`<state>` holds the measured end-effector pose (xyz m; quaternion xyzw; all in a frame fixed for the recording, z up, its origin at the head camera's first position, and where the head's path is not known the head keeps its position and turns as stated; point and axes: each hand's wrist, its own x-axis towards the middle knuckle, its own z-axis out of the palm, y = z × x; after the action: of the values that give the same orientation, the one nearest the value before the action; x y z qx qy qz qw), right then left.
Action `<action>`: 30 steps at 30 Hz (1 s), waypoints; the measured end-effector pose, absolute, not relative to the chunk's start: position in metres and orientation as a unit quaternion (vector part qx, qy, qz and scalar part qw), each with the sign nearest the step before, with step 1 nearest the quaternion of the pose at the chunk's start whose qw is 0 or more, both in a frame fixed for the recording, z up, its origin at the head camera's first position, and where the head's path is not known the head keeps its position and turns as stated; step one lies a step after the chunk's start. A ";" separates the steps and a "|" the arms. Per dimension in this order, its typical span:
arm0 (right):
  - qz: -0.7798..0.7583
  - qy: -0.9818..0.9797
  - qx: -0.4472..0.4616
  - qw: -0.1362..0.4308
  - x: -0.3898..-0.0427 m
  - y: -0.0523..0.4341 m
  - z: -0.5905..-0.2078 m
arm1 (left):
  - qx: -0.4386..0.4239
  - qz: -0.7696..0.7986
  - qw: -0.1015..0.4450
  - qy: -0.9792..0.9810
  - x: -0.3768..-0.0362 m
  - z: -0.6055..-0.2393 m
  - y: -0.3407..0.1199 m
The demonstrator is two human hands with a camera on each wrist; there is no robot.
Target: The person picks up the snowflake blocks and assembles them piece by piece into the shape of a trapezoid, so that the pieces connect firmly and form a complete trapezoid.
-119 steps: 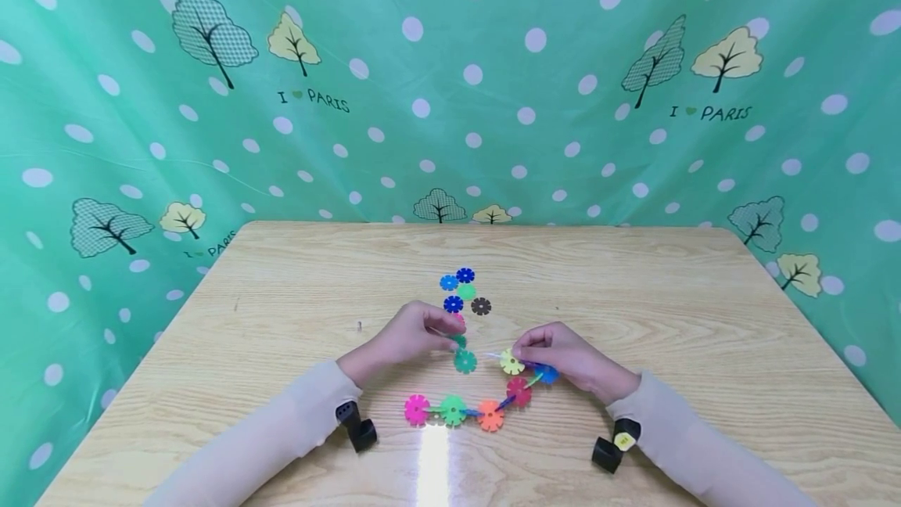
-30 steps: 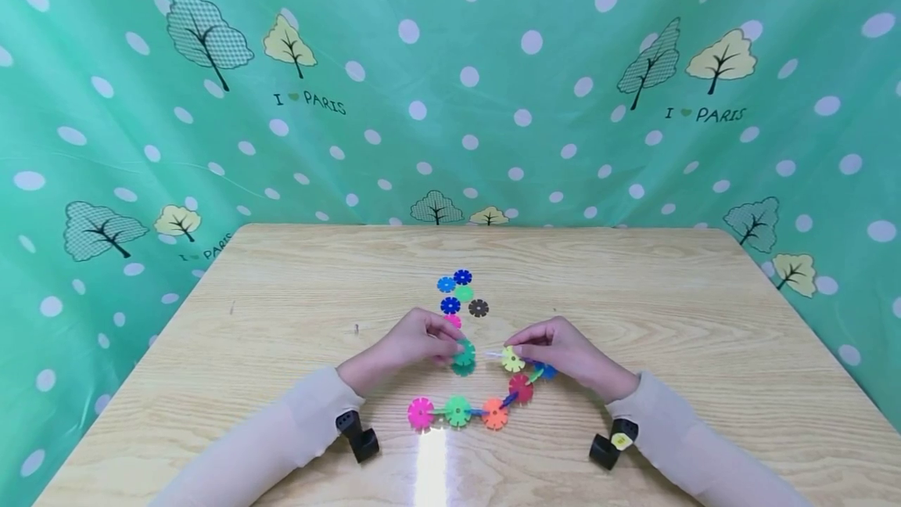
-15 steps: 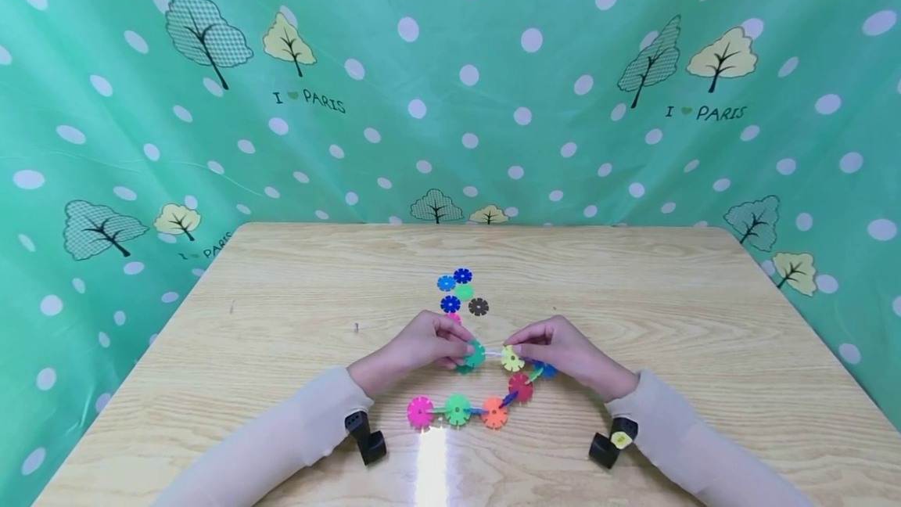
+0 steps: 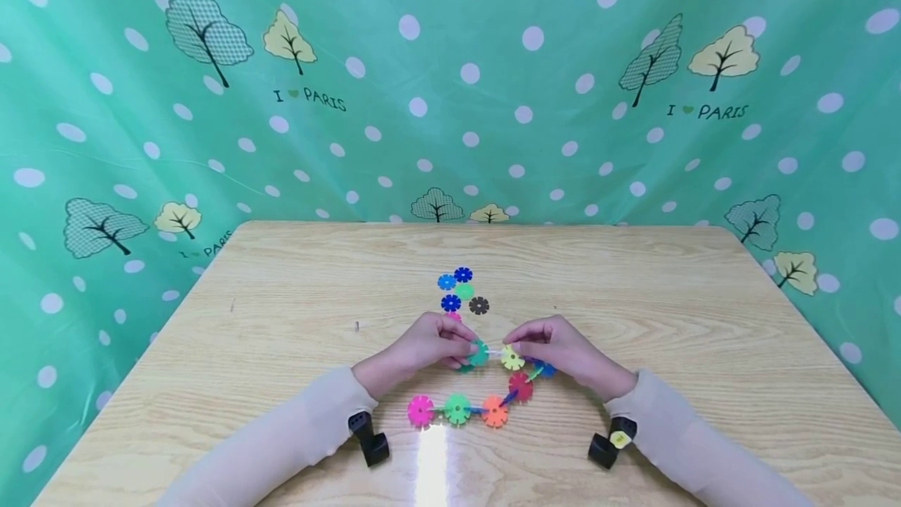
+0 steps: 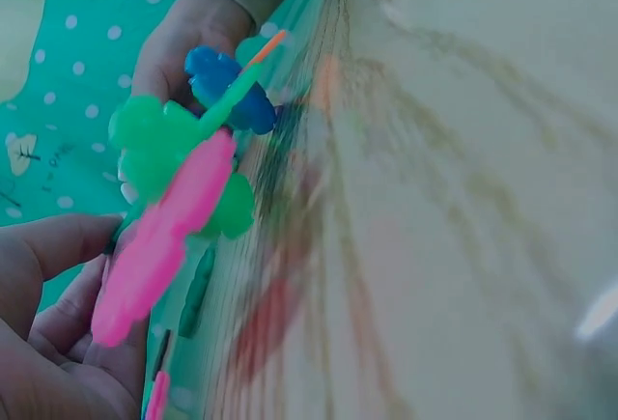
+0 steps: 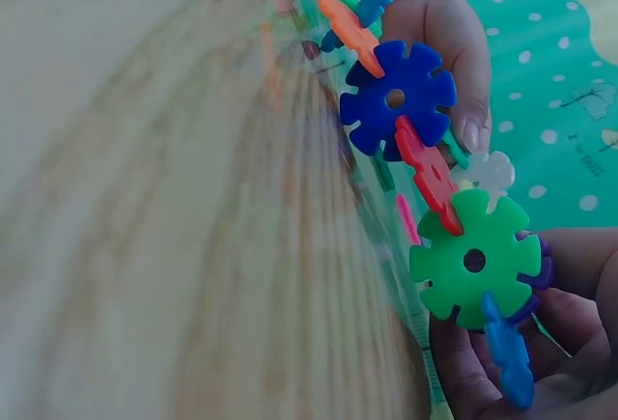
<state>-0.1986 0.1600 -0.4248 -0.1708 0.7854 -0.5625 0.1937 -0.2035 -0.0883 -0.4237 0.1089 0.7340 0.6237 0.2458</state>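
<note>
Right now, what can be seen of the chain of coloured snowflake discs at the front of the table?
The chain of flat, notched plastic discs lies on the wooden table, curving from a pink disc through green and orange ones up to red and yellow discs. The right hand pinches its upper end; the left hand holds a teal disc against it. Discs join edge-on through their slots.

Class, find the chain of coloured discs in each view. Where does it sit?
Head: chain of discs low centre, curving over the wooden table.
Left wrist: left of centre, pink disc edge-on.
Right wrist: right side, blue and green discs face-on.
Shared landmark: the wooden table.
</note>
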 end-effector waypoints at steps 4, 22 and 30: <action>-0.572 0.782 -0.155 0.194 -0.197 0.159 -0.424 | 0.103 0.625 0.245 0.734 -0.203 -0.425 -0.088; -0.511 0.824 -0.219 0.112 -0.195 0.147 -0.419 | 0.081 0.644 0.243 0.721 -0.200 -0.426 -0.084; -0.513 0.821 -0.227 0.109 -0.194 0.144 -0.420 | 0.070 0.656 0.243 0.711 -0.199 -0.428 -0.083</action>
<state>-0.1940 0.1441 -0.4200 -0.2272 0.8206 -0.5128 0.1094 -0.1994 -0.0827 -0.4276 0.0702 0.7114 0.6557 0.2429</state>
